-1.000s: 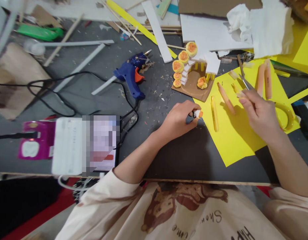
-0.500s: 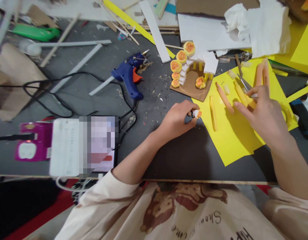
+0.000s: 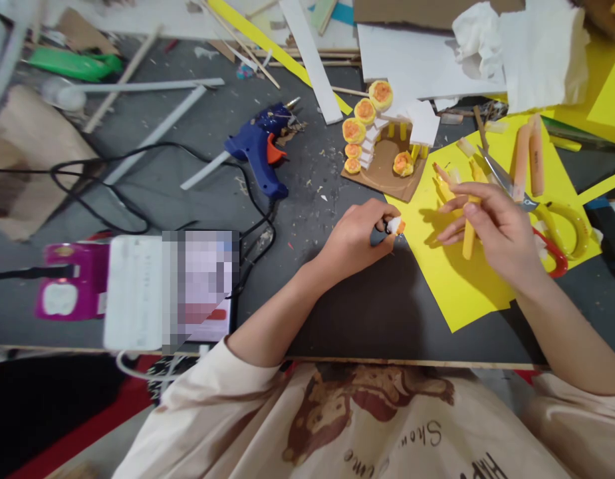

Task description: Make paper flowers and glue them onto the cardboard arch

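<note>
My left hand (image 3: 361, 229) is closed in a pinch on a small white-and-orange piece (image 3: 395, 226), with something dark showing by the fingers. To its right, my right hand (image 3: 501, 233) grips a yellow marker (image 3: 469, 233) between thumb and fingers, held tilted above the yellow sheet (image 3: 457, 306). Scissors (image 3: 496, 171) with yellow and red handles lie partly behind that hand. Two peach markers (image 3: 522, 159) rest side by side beyond them. Just ahead of my left hand stands a small cardboard model (image 3: 381, 174) with white steps and several yellow-orange round flowers.
A blue glue gun (image 3: 257, 143) lies left of the model, its black cord (image 3: 177, 148) looping across the table. A phone (image 3: 210, 286), a white box (image 3: 137, 293) and a magenta device (image 3: 72, 283) sit at front left. White strips, sticks, paper and crumpled tissue (image 3: 479, 40) lie at the back.
My right hand has moved left, away from the scissors, and now holds a yellow marker. The yellow marker lying near the sheet's left edge no longer lies there. My left hand stays put.
</note>
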`<act>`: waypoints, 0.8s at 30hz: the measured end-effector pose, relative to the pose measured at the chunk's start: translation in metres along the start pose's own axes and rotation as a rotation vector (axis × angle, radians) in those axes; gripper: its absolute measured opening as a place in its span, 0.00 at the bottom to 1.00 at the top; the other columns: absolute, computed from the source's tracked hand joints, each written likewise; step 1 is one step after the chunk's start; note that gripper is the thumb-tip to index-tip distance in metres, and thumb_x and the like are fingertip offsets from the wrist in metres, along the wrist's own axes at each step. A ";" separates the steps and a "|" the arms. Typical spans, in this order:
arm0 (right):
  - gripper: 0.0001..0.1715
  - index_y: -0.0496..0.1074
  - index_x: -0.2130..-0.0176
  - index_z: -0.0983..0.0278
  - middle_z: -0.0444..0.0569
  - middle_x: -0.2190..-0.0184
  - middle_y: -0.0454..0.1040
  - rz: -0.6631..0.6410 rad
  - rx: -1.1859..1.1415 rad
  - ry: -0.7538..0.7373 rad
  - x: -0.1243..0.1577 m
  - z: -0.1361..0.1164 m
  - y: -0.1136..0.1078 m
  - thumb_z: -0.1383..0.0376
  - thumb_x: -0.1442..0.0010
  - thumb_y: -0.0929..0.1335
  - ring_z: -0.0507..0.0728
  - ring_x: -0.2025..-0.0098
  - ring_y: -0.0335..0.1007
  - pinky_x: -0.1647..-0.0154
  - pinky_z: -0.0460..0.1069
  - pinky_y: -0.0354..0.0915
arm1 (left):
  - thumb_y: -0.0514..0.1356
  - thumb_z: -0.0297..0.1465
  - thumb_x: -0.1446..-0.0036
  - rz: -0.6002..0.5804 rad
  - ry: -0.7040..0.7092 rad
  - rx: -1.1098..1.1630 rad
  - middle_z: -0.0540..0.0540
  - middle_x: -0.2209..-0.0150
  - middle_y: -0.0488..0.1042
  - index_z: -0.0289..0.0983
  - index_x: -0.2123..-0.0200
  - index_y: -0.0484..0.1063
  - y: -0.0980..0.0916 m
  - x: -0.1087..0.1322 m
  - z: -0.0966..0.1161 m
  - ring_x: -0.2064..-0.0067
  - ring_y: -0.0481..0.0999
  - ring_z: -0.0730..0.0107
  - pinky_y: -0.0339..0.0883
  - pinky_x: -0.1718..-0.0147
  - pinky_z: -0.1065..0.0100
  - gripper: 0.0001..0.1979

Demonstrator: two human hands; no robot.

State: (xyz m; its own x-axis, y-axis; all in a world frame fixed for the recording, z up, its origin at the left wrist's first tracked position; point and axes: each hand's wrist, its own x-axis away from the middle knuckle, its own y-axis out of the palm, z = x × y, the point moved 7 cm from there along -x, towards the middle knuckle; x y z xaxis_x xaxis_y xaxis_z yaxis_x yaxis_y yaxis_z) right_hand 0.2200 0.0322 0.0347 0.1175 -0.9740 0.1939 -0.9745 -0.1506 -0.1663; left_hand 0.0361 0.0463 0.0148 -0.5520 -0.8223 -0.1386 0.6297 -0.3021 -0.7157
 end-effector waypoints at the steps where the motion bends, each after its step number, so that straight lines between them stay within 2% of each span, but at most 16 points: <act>1: 0.16 0.69 0.51 0.55 0.49 0.55 0.79 -0.037 -0.101 0.026 -0.003 -0.002 0.000 0.53 0.36 0.65 0.55 0.68 0.80 0.68 0.51 0.76 | 0.57 0.24 0.45 0.005 0.001 0.006 0.49 0.64 0.73 0.37 0.58 0.68 0.000 0.000 0.000 0.63 0.72 0.71 0.62 0.61 0.69 0.10; 4: 0.18 0.67 0.54 0.57 0.48 0.59 0.81 -0.272 -0.409 0.154 -0.008 -0.003 0.020 0.53 0.43 0.69 0.59 0.66 0.81 0.76 0.50 0.74 | 0.57 0.24 0.44 0.021 0.028 0.036 0.50 0.64 0.73 0.37 0.58 0.68 -0.002 0.000 0.001 0.64 0.72 0.72 0.62 0.61 0.70 0.10; 7: 0.19 0.64 0.61 0.59 0.47 0.66 0.82 -0.385 -0.473 0.176 -0.009 -0.003 0.040 0.57 0.48 0.74 0.56 0.75 0.78 0.83 0.45 0.66 | 0.57 0.25 0.44 0.042 0.044 0.048 0.50 0.64 0.74 0.37 0.59 0.69 -0.003 0.001 0.000 0.65 0.72 0.73 0.62 0.61 0.70 0.09; 9: 0.18 0.62 0.67 0.60 0.44 0.73 0.80 -0.376 -0.439 0.110 -0.012 -0.003 0.049 0.55 0.45 0.73 0.50 0.81 0.72 0.86 0.42 0.57 | 0.57 0.25 0.44 0.046 0.052 0.044 0.50 0.64 0.74 0.36 0.59 0.69 -0.003 0.001 0.000 0.65 0.72 0.73 0.62 0.61 0.70 0.08; 11: 0.22 0.64 0.67 0.61 0.43 0.78 0.76 -0.363 -0.414 0.062 -0.016 -0.001 0.056 0.46 0.41 0.68 0.47 0.84 0.66 0.86 0.42 0.52 | 0.57 0.25 0.44 0.045 0.067 0.041 0.48 0.63 0.75 0.36 0.58 0.70 -0.003 0.001 0.001 0.64 0.73 0.72 0.62 0.61 0.70 0.10; 12: 0.25 0.65 0.66 0.61 0.41 0.80 0.73 -0.361 -0.414 0.057 -0.018 0.002 0.059 0.42 0.40 0.65 0.47 0.85 0.63 0.86 0.42 0.51 | 0.57 0.25 0.44 0.038 0.070 0.042 0.48 0.62 0.75 0.36 0.57 0.70 -0.003 0.001 0.001 0.63 0.73 0.71 0.63 0.60 0.69 0.11; 14: 0.25 0.65 0.68 0.61 0.37 0.82 0.67 -0.309 -0.379 0.031 -0.024 0.008 0.058 0.42 0.41 0.66 0.46 0.84 0.56 0.83 0.43 0.53 | 0.56 0.24 0.45 0.016 0.068 0.049 0.46 0.60 0.76 0.35 0.56 0.71 -0.003 0.000 0.000 0.61 0.73 0.70 0.64 0.59 0.69 0.13; 16: 0.22 0.66 0.71 0.62 0.38 0.80 0.65 -0.242 -0.263 -0.043 -0.029 0.010 0.052 0.47 0.43 0.70 0.46 0.81 0.56 0.80 0.44 0.55 | 0.56 0.23 0.46 -0.006 0.071 0.063 0.46 0.59 0.76 0.36 0.55 0.72 -0.002 0.000 0.000 0.58 0.74 0.68 0.64 0.59 0.69 0.14; 19: 0.19 0.68 0.72 0.63 0.41 0.76 0.69 -0.195 -0.113 -0.160 -0.032 0.008 0.045 0.51 0.45 0.73 0.48 0.76 0.61 0.76 0.45 0.58 | 0.55 0.22 0.46 -0.004 0.089 0.073 0.45 0.58 0.76 0.36 0.55 0.73 -0.003 0.000 0.000 0.57 0.74 0.68 0.64 0.59 0.69 0.16; 24: 0.19 0.69 0.73 0.63 0.43 0.77 0.70 -0.211 -0.040 -0.181 -0.030 0.006 0.047 0.51 0.48 0.74 0.49 0.75 0.63 0.76 0.46 0.58 | 0.56 0.22 0.45 0.016 0.110 0.070 0.45 0.58 0.76 0.36 0.55 0.74 -0.004 0.001 0.001 0.56 0.75 0.67 0.63 0.58 0.68 0.15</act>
State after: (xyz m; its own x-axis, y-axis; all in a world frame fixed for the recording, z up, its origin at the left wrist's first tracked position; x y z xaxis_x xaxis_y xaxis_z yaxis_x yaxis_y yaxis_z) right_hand 0.1720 0.0533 0.0150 0.3469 -0.9369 0.0436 -0.9313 -0.3496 -0.1021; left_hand 0.0331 0.0462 0.0184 -0.5957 -0.7706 -0.2266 0.6735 -0.3254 -0.6637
